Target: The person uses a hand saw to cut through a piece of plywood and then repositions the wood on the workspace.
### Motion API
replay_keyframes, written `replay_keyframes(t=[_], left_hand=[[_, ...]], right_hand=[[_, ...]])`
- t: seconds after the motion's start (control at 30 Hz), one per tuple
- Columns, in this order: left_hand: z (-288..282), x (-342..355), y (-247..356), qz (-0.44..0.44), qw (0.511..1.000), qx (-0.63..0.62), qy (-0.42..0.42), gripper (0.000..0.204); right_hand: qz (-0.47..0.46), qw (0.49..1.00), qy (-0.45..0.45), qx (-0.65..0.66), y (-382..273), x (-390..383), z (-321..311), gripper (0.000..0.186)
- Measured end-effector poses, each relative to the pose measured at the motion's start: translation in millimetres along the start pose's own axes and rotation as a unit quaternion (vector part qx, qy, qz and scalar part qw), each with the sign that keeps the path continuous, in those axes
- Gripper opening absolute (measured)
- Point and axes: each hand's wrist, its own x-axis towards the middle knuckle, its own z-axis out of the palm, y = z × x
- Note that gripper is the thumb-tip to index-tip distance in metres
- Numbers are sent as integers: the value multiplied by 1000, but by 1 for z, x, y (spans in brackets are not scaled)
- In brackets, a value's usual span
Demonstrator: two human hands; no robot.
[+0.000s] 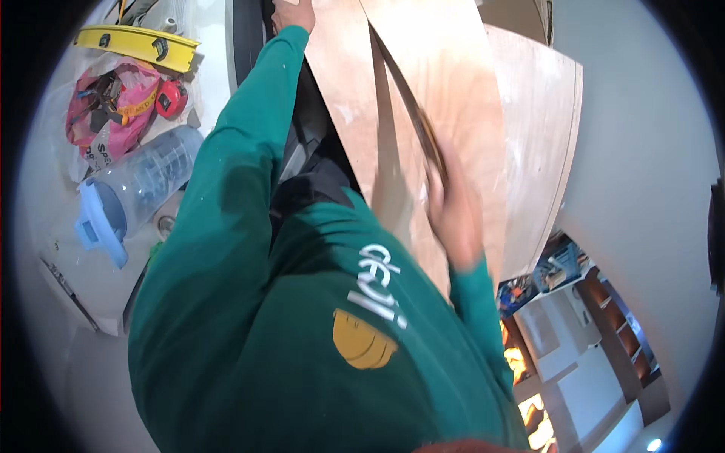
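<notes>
A pale plywood panel (pixel 340 75) slants across in front of my body. At its far left edge is my left hand (pixel 294 15), closed on the panel, with its fingers partly cut off by the top of the view. Another plywood sheet (pixel 461 83) lies to the right, and a narrow dark gap and a shadow run between the two. My right hand (pixel 457 211), a little blurred, is closed around the edge of wood beside that gap. Some of its fingers are hidden behind the edge.
On the left are a yellow spirit level (pixel 136 45), a pink bag (pixel 113 106) of tools, a red tape measure (pixel 171 99) and a clear bottle (pixel 151 170) with a blue lid. Another wooden panel (pixel 540 143) stands right, near a grey wall (pixel 642 136). Shelving (pixel 619 325) is at lower right.
</notes>
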Motion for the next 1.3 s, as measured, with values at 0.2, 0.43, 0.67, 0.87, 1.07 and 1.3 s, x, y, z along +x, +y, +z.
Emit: replay_keyframes(t=[0.2, 0.43, 0.67, 0.87, 1.07, 1.3], left_hand=[[9, -5, -10, -17, 1000, -4, -4, 98], [2, -5, -8, -12, 1000, 4, -26, 99], [8, -4, -12, -21, 1000, 14, -12, 97], [7, -4, -11, 10, 1000, 15, 15, 98], [3, -4, -9, 0, 1000, 15, 4, 98], [4, -5, -7, -10, 1000, 23, 9, 96]], right_hand=[[114, 990, -59, -58, -60, -40, -64, 56], [-31, 999, 15, -5, 47, 112, 73, 50], [77, 996, -45, -27, -57, -65, -80, 54], [-61, 998, 27, 5, 33, 56, 49, 55], [-30, 998, 17, -49, 6, 2, 6, 54], [133, 989, -55, -37, -48, -21, -45, 53]])
